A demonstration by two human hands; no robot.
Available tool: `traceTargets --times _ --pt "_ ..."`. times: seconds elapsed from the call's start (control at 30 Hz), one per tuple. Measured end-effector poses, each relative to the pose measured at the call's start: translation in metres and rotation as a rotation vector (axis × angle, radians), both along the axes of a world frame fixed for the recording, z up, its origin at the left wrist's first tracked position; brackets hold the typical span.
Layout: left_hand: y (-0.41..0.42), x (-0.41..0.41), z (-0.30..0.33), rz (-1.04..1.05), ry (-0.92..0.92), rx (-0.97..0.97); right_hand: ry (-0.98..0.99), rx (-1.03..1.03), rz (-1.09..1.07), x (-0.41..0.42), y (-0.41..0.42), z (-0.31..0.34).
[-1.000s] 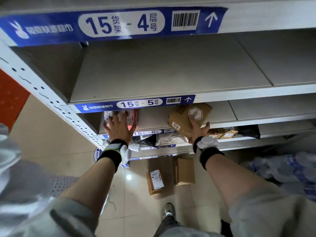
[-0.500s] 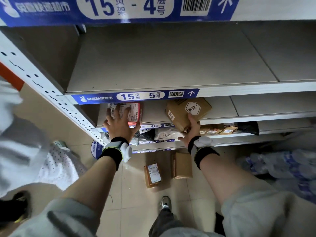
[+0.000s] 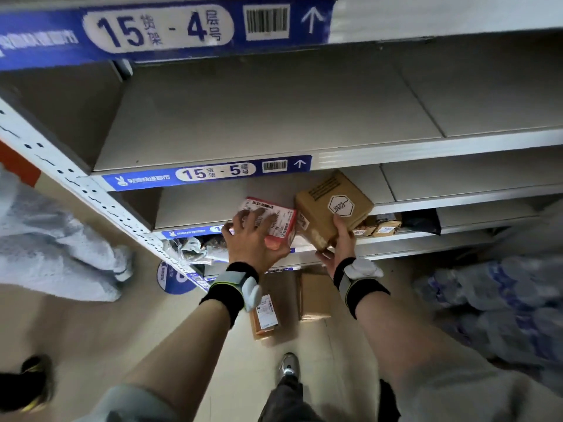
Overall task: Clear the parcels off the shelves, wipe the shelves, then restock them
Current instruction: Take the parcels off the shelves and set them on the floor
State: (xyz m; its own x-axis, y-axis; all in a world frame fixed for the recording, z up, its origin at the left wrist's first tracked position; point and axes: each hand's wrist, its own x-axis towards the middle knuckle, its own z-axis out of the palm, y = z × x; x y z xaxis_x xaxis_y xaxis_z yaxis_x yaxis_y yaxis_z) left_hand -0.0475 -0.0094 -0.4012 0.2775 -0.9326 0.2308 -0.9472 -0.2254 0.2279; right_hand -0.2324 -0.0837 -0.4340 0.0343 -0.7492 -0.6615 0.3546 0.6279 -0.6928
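The left hand (image 3: 254, 239) held a flat pink parcel (image 3: 275, 223) with a white printed label on top; the fingers lay spread over the label and the thumb curled under the near edge, so the grip was closed on it. The parcel was at the front edge of the third shelf (image 3: 213, 208), the one under the blue label "15-5" (image 3: 210, 173), and its long axis ran slanted from near left to far right. The right hand (image 3: 339, 242) gripped a brown cardboard box (image 3: 330, 211) from below at its near corner. The box was tilted, with its top face, which carries a hexagon mark, turned to the camera, and it touched the pink parcel on its left side.

The shelf under the label "15-4" (image 3: 158, 28) carried nothing visible. On the shelf below the hands lay small cardboard boxes (image 3: 380, 228), a black bag (image 3: 420, 220) and plastic mailer bags (image 3: 192, 248). On the floor (image 3: 91, 330) lay two more cardboard parcels (image 3: 313, 295), one with a white label. Wrapped water bottles (image 3: 502, 303) were stacked at the right.
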Motion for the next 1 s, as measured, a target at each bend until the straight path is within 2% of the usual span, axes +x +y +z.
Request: traceTargets --times 0.17,0.3,0.43,0.47,0.57,0.63,0.8,1.0 --pt "0.003 -0.085 0.0 -0.017 0.131 0.021 0.0 0.007 -0.097 -0.108 0.025 -0.011" --pt "0.012 -0.157 -0.016 0.033 0.26 0.098 0.031 0.099 -0.135 -0.178 0.053 -0.041" --pt "0.02 -0.23 -0.059 0.014 0.302 0.146 0.115 0.207 -0.159 -0.241 0.074 -0.112" --pt "0.02 -0.253 -0.093 0.001 0.298 0.139 0.113 0.249 -0.161 -0.261 0.079 -0.155" --pt "0.021 -0.269 -0.108 -0.022 0.313 -0.015 0.158 0.307 -0.158 -0.276 0.088 -0.188" --pt "0.011 -0.291 -0.155 -0.07 0.316 -0.014 0.206 0.297 -0.128 -0.289 0.089 -0.244" --pt "-0.013 -0.332 -0.323 -0.216 0.298 0.199 0.212 0.295 -0.016 -0.309 0.079 -0.409" --pt "-0.063 -0.328 -0.491 -0.533 0.04 0.355 0.193 0.282 0.184 -0.323 0.039 -0.57"
